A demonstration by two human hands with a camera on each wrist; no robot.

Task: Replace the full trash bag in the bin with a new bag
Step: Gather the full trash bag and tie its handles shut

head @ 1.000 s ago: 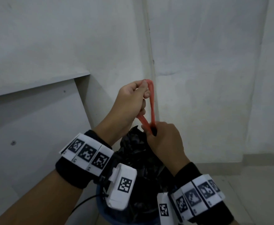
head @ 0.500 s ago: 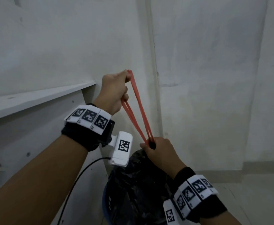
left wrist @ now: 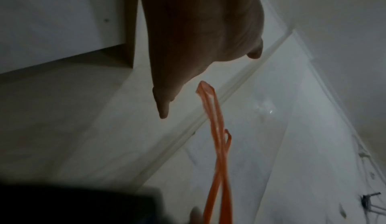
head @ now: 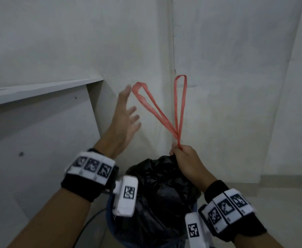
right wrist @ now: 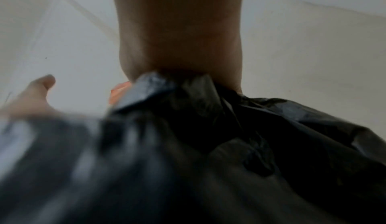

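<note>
At nine o'clock in the head view we note a pale shelf (head: 42,87) fixed to the wall (head: 75,42), with a flat panel (head: 39,140) beneath it.

Next, toward ten o'clock of centre, we find the left hand (head: 123,119) raised with fingers spread and straight, holding nothing. Its fingertips stand just beside the nearer loop of the red drawstring (head: 153,111), apart from it. The left wrist view confirms the gap: the hand (left wrist: 198,34) hangs above, and the drawstring (left wrist: 217,145) rises free beside the outstretched finger.

At centre, the drawstring forms two loops rising in a V, one leaning toward eleven o'clock, the other nearly upright at twelve. Both meet at the right hand (head: 186,158), whose fingers are curled tight around the gathered neck of the black trash bag (head: 161,190) and the base of the drawstring. The right wrist view shows the same hand (right wrist: 179,37) clamped on the bunched black plastic (right wrist: 229,145), with a patch of the drawstring (right wrist: 120,92) at its edge; this view is blurred.

The trash bag sits in the blue bin (head: 110,219) at six o'clock, filling its mouth; only part of the rim shows. A dark cable (head: 91,219) runs beside the bin at seven o'clock.

At four o'clock we record a pale floor (head: 290,185) and a skirting strip (head: 288,178).
</note>
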